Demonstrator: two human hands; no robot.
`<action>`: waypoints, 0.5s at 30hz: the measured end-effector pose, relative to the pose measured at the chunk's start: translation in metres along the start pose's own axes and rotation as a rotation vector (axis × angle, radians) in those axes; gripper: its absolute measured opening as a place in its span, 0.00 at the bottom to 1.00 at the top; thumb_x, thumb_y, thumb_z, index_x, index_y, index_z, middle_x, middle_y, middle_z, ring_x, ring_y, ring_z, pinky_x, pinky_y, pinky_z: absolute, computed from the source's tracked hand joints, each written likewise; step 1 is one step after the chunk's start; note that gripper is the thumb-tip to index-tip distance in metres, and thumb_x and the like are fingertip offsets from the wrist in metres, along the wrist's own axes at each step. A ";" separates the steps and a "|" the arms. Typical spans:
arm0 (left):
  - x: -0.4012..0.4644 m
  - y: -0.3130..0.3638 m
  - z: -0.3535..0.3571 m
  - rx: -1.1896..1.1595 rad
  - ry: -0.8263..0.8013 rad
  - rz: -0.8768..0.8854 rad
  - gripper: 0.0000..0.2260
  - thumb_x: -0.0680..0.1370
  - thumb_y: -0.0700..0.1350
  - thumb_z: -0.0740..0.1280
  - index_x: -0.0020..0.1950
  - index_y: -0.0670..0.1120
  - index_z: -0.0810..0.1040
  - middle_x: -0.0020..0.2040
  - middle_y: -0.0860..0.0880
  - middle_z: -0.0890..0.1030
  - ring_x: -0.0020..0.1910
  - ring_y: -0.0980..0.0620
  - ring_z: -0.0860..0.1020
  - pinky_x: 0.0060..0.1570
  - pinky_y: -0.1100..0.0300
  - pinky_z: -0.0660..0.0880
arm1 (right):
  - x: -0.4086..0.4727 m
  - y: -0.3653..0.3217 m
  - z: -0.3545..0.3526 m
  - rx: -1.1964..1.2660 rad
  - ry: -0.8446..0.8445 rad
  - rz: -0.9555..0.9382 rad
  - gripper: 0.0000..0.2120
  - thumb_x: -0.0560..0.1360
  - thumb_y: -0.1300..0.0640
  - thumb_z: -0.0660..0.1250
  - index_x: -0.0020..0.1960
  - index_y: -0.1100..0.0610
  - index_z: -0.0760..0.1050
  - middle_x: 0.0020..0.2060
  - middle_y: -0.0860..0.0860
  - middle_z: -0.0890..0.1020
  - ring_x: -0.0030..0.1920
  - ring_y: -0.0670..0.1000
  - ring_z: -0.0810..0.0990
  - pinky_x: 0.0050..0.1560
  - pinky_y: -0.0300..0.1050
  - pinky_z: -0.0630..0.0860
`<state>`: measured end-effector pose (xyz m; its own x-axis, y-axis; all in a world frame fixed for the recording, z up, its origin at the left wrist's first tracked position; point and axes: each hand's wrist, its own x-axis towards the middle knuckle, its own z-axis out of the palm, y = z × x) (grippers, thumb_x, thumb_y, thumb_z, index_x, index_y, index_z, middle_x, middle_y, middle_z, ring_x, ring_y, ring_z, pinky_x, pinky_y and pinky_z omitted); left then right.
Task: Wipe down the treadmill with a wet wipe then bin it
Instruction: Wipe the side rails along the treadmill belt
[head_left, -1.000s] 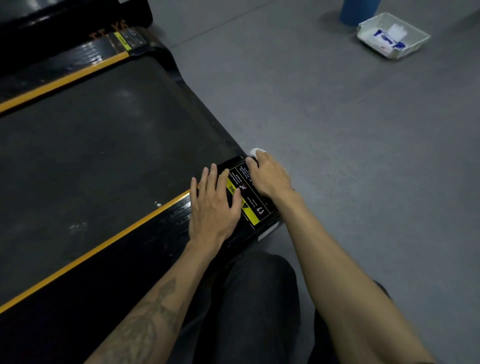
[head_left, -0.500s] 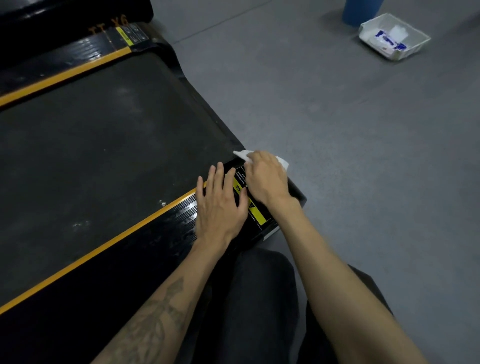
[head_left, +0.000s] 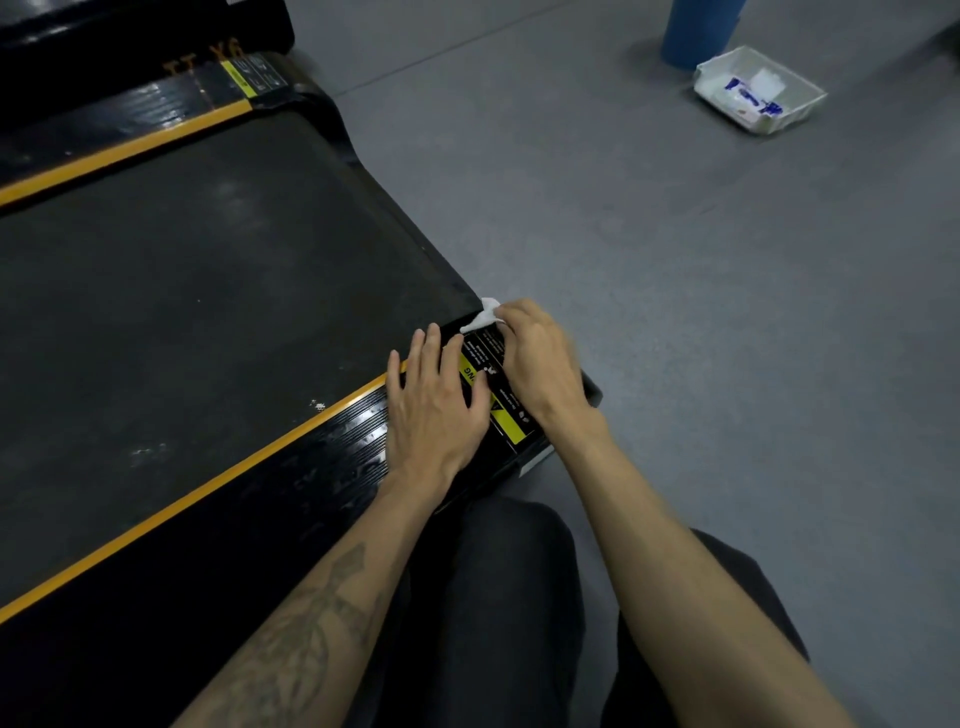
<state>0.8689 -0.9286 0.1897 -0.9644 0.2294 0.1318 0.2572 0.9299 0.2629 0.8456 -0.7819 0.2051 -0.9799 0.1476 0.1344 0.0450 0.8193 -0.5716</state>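
Note:
The black treadmill (head_left: 208, 291) with orange-striped side rails fills the left of the head view. My left hand (head_left: 434, 415) lies flat, fingers spread, on the near side rail beside the yellow warning label (head_left: 511, 431). My right hand (head_left: 540, 358) is at the treadmill's rear corner with bent fingers gripping a white wet wipe (head_left: 483, 314) and pressing it on the black end cap. Only a crumpled tip of the wipe shows beyond the fingertips. A blue bin (head_left: 696, 31) stands on the floor at the far right.
A white tray (head_left: 702, 78) holding a blue-and-white wipes pack (head_left: 753, 96) sits on the grey floor beside the blue bin. Grey floor spreads to the right of the treadmill. My legs in dark trousers are folded at the bottom of the view.
My right hand has rubbed the wipe a little across the rear corner, toward the belt edge. My left hand has stayed flat on the rail.

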 end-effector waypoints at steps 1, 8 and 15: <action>0.000 0.000 0.000 -0.006 -0.003 0.001 0.28 0.84 0.59 0.51 0.80 0.46 0.64 0.82 0.44 0.62 0.83 0.47 0.56 0.81 0.44 0.49 | -0.005 0.001 -0.002 0.016 0.022 -0.009 0.14 0.85 0.61 0.59 0.67 0.61 0.78 0.64 0.52 0.79 0.61 0.55 0.78 0.59 0.50 0.75; 0.000 0.000 -0.018 -0.128 -0.147 -0.004 0.25 0.85 0.57 0.56 0.80 0.48 0.64 0.84 0.45 0.56 0.83 0.47 0.51 0.81 0.42 0.46 | -0.040 -0.007 -0.032 0.110 0.137 -0.019 0.15 0.85 0.58 0.60 0.67 0.63 0.77 0.63 0.53 0.79 0.60 0.54 0.78 0.56 0.50 0.78; 0.016 0.036 -0.133 -0.089 -0.161 0.028 0.27 0.85 0.57 0.56 0.82 0.49 0.60 0.84 0.45 0.53 0.84 0.47 0.49 0.82 0.46 0.48 | -0.050 -0.057 -0.116 0.100 0.132 -0.009 0.15 0.85 0.58 0.60 0.68 0.62 0.76 0.65 0.53 0.78 0.63 0.53 0.76 0.56 0.51 0.80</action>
<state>0.8713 -0.9302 0.3282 -0.9525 0.3042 -0.0124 0.2814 0.8950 0.3462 0.9145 -0.7717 0.3244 -0.9459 0.2173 0.2408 0.0107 0.7628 -0.6465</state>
